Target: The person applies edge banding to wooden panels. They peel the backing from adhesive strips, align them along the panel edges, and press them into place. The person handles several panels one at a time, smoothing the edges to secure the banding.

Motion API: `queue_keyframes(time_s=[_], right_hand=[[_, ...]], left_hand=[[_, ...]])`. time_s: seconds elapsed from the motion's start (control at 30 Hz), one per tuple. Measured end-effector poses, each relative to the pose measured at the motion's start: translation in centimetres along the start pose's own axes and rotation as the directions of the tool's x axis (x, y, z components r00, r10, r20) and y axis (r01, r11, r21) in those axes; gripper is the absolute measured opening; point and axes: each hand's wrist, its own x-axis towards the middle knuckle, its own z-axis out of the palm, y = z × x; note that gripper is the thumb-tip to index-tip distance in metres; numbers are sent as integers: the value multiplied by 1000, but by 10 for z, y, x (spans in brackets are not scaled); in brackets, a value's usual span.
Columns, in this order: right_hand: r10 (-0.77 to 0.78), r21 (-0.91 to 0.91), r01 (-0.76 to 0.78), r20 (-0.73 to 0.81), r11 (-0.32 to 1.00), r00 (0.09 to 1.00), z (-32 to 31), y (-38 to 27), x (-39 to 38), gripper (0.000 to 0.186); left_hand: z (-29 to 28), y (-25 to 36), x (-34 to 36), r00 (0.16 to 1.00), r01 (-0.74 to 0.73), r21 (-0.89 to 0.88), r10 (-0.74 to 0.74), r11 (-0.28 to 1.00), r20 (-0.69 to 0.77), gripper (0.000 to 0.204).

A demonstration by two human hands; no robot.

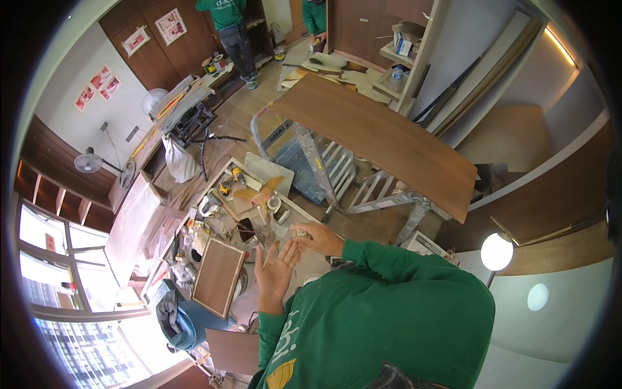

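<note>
My left hand (275,267) is palm up with its fingers stretched out, their tips near or touching my right hand (319,238). The fingers of my right hand are curled around some small pale items (302,235), too small to name. Both hands are over a cluttered work surface that holds a yellow-black drill (227,184), rolls of tape (275,203), loose tools and scraps. A framed wooden panel (218,279) lies just left of my left hand.
A long brown board (376,146) rests across aluminium ladders (304,159). A saw on a stand (184,113) is at the back left. Two co-workers in green tops (223,19) (314,16) are at the back. A shelving unit (402,71) and leaning planks (476,78) are at the right.
</note>
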Motion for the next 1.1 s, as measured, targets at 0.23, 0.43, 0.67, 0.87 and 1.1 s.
queue_keyframes(time_s=[0.23, 0.43, 0.67, 0.87, 1.1], right_hand=[[284, 360, -222, -129, 906, 950, -6, 42, -1, 35], [301, 462, -263, -9, 847, 954, -17, 66, 8, 37], [450, 603, -486, 225, 632, 864, -31, 79, 34, 29], [438, 562, -659, 492, 500, 752, -6, 113, 69, 31], [550, 358, -843, 641, 402, 535, 62, 142, 114, 37]], left_hand=[[-41, 2, 1, 948, -93, 154, 134, 984, -289, 59], [-139, -12, -32, 849, -102, 360, 269, 927, -454, 59], [-194, -74, -102, 549, 107, 586, 444, 803, -708, 61], [-236, -194, -177, 284, 151, 361, 309, 920, -907, 64], [-288, -381, -269, 278, 279, 254, 175, 926, -944, 62]])
